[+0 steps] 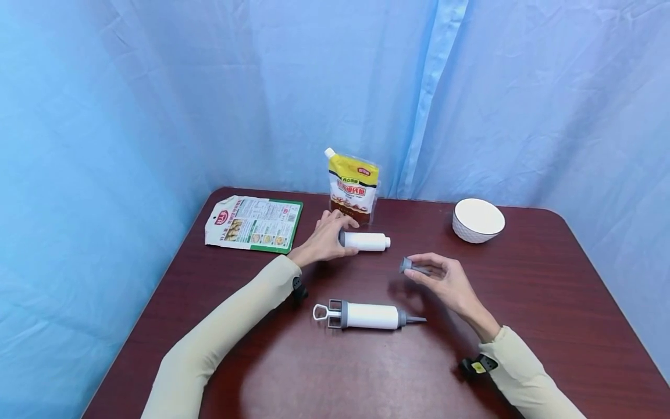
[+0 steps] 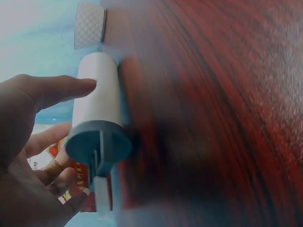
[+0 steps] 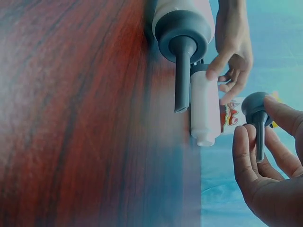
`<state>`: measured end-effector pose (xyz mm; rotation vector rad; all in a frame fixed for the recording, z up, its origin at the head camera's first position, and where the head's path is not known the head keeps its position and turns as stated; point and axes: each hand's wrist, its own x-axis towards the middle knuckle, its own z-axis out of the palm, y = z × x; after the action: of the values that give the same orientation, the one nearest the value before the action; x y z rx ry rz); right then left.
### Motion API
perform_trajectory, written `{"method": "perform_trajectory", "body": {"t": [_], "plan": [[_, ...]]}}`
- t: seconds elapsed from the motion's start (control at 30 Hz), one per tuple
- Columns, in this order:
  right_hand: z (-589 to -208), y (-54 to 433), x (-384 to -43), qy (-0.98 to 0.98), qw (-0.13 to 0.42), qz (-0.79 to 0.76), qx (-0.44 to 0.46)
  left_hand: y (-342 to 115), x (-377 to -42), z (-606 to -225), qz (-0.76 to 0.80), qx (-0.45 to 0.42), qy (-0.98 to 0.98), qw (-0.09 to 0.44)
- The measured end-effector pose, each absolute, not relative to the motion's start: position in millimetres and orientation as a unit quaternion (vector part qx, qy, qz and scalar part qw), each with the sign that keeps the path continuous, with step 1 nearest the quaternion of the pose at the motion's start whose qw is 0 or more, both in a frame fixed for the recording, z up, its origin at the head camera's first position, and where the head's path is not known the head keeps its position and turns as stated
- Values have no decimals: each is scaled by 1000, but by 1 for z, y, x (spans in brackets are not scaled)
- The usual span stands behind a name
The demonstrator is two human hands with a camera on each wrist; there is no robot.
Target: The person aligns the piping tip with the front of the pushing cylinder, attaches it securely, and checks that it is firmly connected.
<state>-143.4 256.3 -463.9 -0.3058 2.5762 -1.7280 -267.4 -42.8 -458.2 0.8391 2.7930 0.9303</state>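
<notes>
My left hand is spread around the grey-collared end of a white syringe barrel lying on the table, its tip bare. The thumb overlaps the barrel's side in the left wrist view, while the other fingers reach past its far side. In my right hand, a grey nozzle is pinched between thumb and fingers, its narrow spout pointing back toward the palm. Nearer the person lies a second white syringe with a ring-handled plunger at its left and a grey nozzle fitted at its right.
Behind the left hand stands a spouted pouch in yellow, white and brown. A flat printed packet with a green edge lies at the back left. At the back right is a white bowl. Blue curtains border the dark red table.
</notes>
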Motion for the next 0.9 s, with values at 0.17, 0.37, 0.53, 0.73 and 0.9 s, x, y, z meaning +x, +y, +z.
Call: {"method": "perform_trajectory", "body": {"t": [0.17, 0.37, 0.53, 0.73, 0.9], "plan": [[-465, 255, -144, 828, 16, -551, -99, -45, -272, -466, 293, 276, 913, 64], [-466, 256, -145, 829, 18, -551, -95, -46, -276, -469, 301, 289, 905, 80], [-467, 256, -145, 832, 27, -546, -89, -48, -277, -471, 309, 293, 901, 86], [-468, 256, -145, 833, 32, -545, -88, -48, -277, -471, 318, 297, 897, 83], [-470, 257, -144, 834, 35, -545, -84, -49, -276, -471, 324, 295, 894, 92]]}}
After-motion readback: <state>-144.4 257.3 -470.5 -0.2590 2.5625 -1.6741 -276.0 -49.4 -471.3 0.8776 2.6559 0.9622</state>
